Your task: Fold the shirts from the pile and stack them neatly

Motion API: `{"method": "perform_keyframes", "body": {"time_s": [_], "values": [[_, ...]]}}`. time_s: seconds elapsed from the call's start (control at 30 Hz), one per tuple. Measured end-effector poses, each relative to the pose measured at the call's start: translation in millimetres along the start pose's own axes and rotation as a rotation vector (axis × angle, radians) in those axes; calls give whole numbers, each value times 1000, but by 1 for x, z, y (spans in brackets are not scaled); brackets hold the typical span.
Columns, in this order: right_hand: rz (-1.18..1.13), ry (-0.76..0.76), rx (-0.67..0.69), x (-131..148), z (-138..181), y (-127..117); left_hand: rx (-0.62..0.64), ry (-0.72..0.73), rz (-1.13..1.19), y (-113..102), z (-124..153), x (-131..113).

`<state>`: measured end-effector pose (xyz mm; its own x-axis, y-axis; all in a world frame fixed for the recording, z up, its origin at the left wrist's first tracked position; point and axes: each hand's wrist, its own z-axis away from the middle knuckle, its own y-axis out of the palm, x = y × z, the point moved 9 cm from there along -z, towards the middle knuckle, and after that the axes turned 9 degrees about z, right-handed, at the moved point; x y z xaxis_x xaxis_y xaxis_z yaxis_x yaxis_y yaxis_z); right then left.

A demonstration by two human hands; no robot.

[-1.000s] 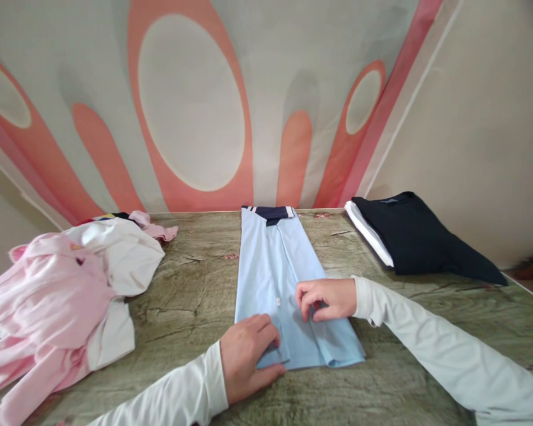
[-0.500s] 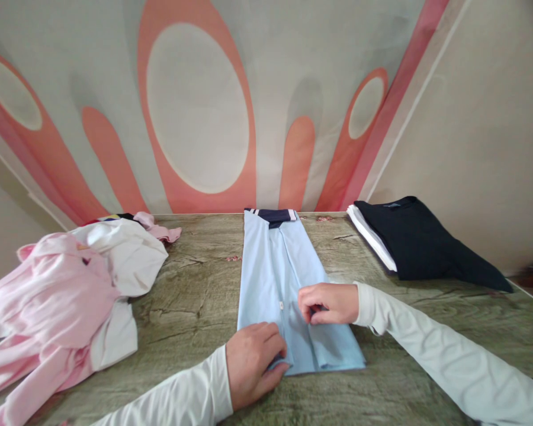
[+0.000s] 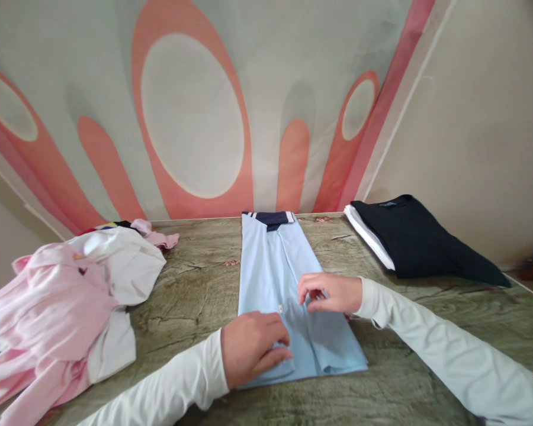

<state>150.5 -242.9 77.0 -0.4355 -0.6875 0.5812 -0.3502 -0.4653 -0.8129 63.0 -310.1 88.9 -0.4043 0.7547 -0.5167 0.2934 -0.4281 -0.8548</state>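
A light blue garment with a navy collar lies folded into a long strip on the table, its collar end at the far edge. A small white tag shows near its middle. Over its near left corner is my left hand, fingers bent and thumb apart, with no cloth seen between them. My right hand hovers over the right half of the garment, its fingers loosely curved and the thumb away from them. Nothing shows in its grasp.
At the left lies a loose heap of clothes, with a pink garment over a white one. A folded black garment rests on white cloth at the right. The wood-patterned table meets a patterned wall behind.
My left hand has let go of the garment's near edge and risen slightly. My right hand has shifted a little away from me, its fingers parting more.
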Motion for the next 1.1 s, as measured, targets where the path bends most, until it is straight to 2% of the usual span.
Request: {"method": "perform_keyframes", "body": {"time_s": [0.1, 0.2, 0.3, 0.37, 0.63, 0.87, 1.1], "values": [[87, 141, -212, -27, 2, -24, -21, 19, -153, -22, -30, 23], [166, 229, -421, -51, 7, -36, -32, -15, -313, -35, -69, 58], [241, 265, -600, -66, 13, -38, -38, 3, -430, -38, -102, 83], [260, 266, -658, -71, 15, -35, -35, 36, -507, -34, -115, 91], [266, 220, -682, -69, 15, -30, -97, 152, -663, -20, -122, 95], [293, 181, -638, -65, 14, -25, -171, 142, -706, -29, -117, 93], [411, 86, -523, -38, 9, -16, -102, 99, -667, -21, -117, 98]]}}
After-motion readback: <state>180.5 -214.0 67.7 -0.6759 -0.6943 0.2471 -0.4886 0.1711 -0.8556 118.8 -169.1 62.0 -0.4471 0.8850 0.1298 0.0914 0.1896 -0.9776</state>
